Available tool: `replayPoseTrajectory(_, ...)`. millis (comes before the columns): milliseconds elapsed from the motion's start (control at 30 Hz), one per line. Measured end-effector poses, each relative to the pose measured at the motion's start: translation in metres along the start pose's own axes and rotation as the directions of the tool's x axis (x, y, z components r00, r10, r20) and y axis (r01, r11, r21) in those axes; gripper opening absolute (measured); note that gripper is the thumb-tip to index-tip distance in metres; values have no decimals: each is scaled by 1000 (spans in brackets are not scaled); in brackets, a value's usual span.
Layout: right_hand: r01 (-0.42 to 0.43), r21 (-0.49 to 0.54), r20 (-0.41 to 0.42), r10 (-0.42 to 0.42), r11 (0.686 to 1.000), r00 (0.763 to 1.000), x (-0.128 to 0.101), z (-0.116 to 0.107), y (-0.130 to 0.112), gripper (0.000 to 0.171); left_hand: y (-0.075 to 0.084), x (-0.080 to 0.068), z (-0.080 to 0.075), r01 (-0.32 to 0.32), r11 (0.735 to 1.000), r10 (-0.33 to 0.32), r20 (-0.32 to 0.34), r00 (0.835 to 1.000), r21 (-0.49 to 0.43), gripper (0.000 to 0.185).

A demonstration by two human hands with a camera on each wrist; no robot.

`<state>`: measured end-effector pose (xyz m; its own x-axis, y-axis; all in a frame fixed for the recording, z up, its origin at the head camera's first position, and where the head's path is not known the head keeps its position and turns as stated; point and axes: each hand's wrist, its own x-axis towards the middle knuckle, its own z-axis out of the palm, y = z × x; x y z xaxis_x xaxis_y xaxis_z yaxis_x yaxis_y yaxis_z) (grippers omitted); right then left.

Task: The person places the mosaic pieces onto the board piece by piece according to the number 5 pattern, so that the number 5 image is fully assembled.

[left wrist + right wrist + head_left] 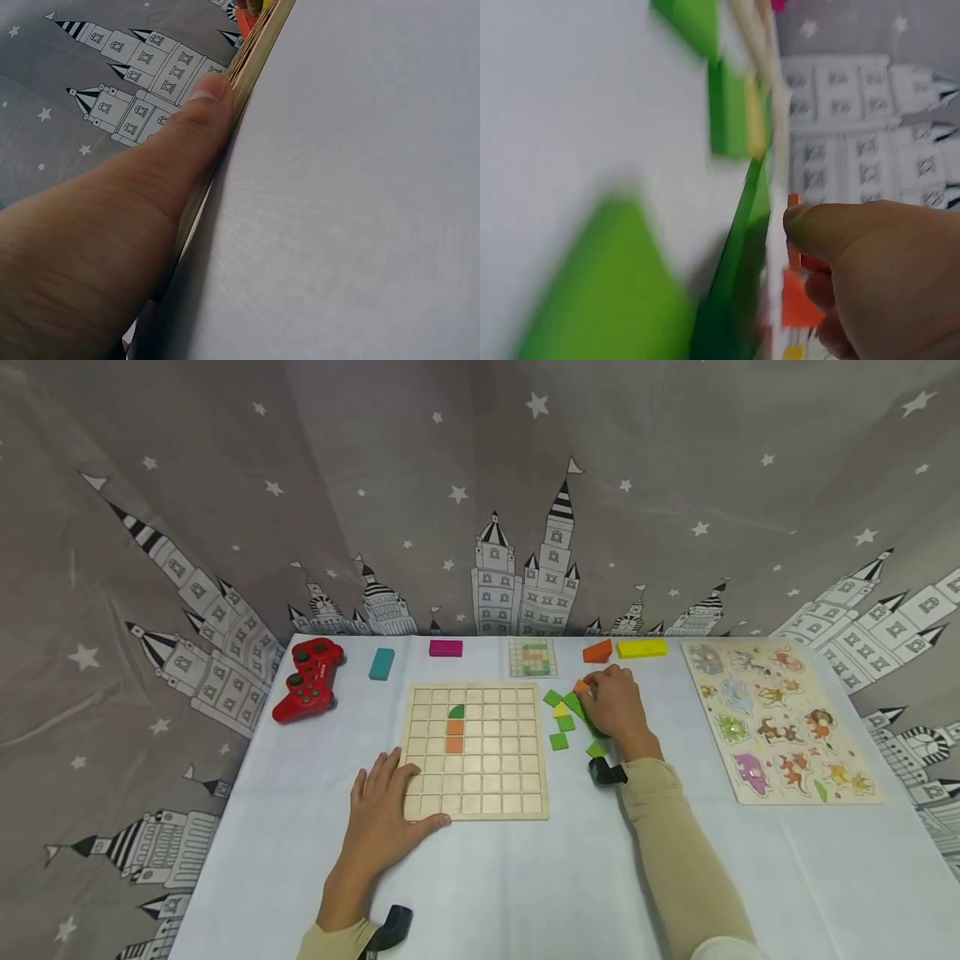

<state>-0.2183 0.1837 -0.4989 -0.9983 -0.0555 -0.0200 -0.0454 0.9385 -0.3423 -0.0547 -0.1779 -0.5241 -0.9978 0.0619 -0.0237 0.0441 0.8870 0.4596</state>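
A wooden grid board (506, 783) lies flat on the white cloth, bearing a dark green quarter-round tile (457, 712) above an orange tile (455, 727) and a second orange tile (454, 744). My left hand (386, 822) rests with spread fingers at the board's lower left corner; its thumb (204, 105) touches the front edge. Right of the board, my right hand (618, 706) pinches a small orange tile (793, 225) between thumb and fingers. Beneath and beside it lie several green tiles (558, 742), a yellow tile (560, 710) and a longer green piece (574, 705), partly hidden by the hand.
A pattern card (533, 668) lies behind the board. Along the back are teal (382, 664), magenta (446, 648), orange (597, 651) and yellow blocks (642, 648). A red game controller (309, 681) sits at left, an animal puzzle board (806, 785) at right.
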Motion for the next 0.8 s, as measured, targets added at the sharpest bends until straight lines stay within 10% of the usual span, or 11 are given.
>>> replayPoseTrajectory(333,170,229,-2,-174,958,985,-38,17,-69,34,-1,0,2,-5,1000,5,-13,1000,-1,91)
replayPoseTrajectory(533,352,207,13,-362,913,932,-55,35,-112,33,1,2,0,12,1000,-12,5,1000,6,91)
replayPoseTrajectory(800,358,146,33,-366,922,930,-61,47,-130,29,0,1,2,5,1000,-5,-3,1000,21,91)
